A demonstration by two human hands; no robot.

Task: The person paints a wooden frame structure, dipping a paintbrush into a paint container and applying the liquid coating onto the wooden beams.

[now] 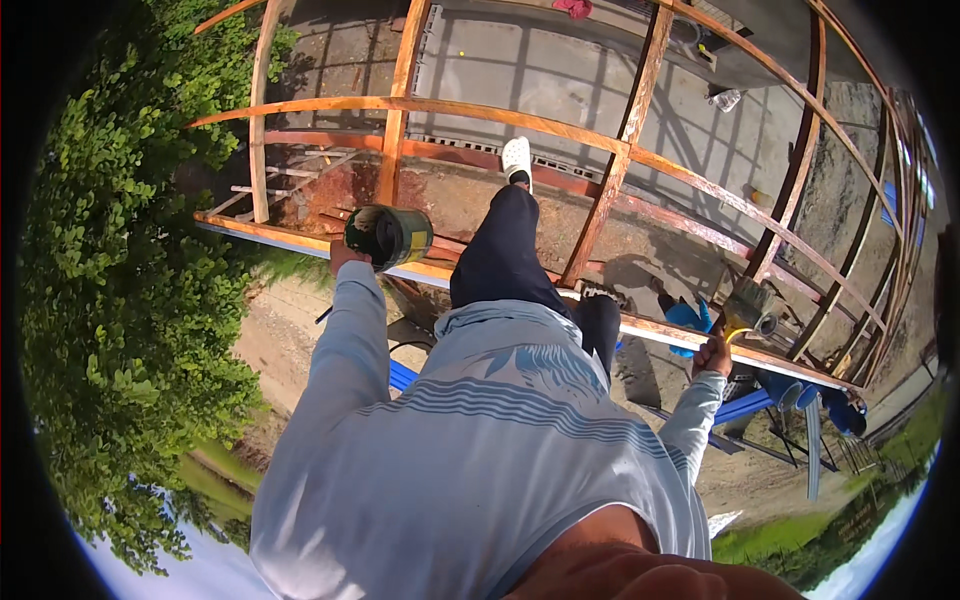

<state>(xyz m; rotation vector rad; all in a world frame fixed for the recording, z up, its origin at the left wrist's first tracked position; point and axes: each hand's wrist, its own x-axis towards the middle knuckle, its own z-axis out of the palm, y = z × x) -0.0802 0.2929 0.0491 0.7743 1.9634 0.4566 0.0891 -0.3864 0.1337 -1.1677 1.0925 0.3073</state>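
My left hand point(346, 256) grips a dark green paint can point(408, 238) by its side, above a long orange-brown beam point(300, 238). The can's mouth faces me and its inside looks dark. Off to the right, my right hand point(713, 356) is closed around a yellow-handled tool point(739, 332). A broad grey-brown piece point(748, 300) shows just past that hand; whether it is the tool's head, and its exact kind, I cannot tell. Both arms are spread wide, in pale sleeves. One foot in a white clog point(516, 158) is stretched forward among the beams.
A lattice of orange-brown beams point(510, 120) spans ahead, over a grey concrete floor point(490, 65) far below. Leafy branches point(130, 250) crowd the left side. Beneath my right hand are a bright blue shape point(686, 318), possibly a person's clothing, and blue lengths point(742, 405).
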